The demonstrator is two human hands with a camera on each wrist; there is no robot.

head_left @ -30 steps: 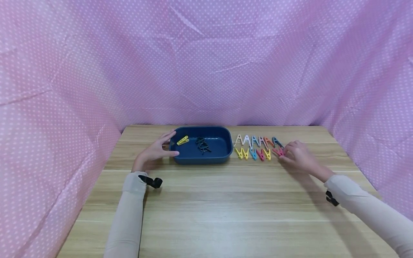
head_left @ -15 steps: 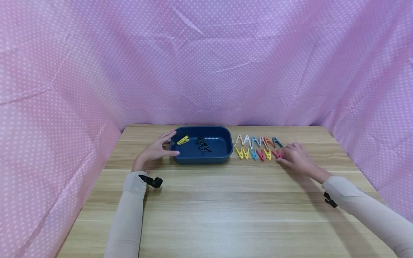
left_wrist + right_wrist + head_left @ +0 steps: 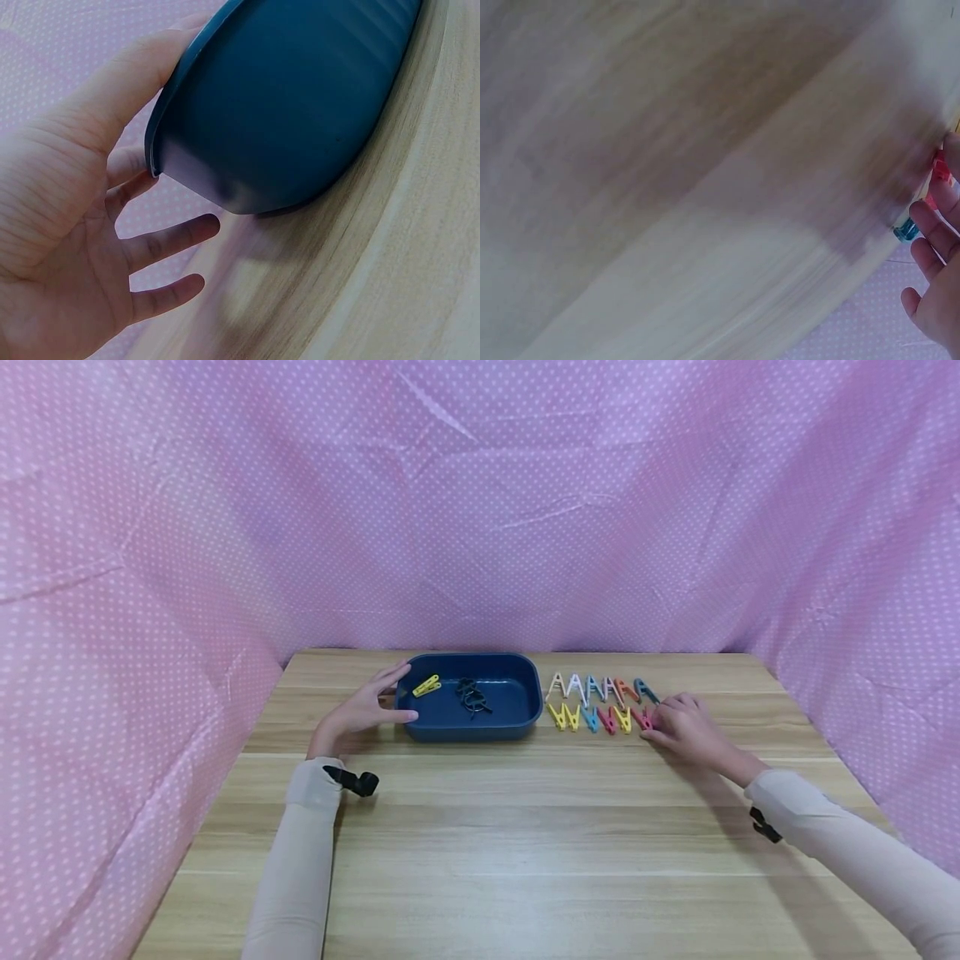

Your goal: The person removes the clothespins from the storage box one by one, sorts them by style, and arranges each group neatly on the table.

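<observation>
A dark blue rectangular basin stands at the table's back, left of the clothespins. My left hand holds its left end, thumb over the rim; in the left wrist view the ring and little fingers stick out straight. Inside lie a yellow clothespin and a dark tangled piece whose kind is unclear. My right hand pinches a pink clothespin at the right end of the front row. Just behind it lies a dark green clothespin. In the right wrist view, fingers partly hide the pink one.
Two rows of clothespins lie right of the basin: a back row with a white clothespin and an orange clothespin, and a front row with a blue clothespin. A pink dotted curtain surrounds the wooden table.
My right hand has shifted slightly left and tilted the pink clothespin nearer upright in line with the front row. My left hand has stayed at the basin.
</observation>
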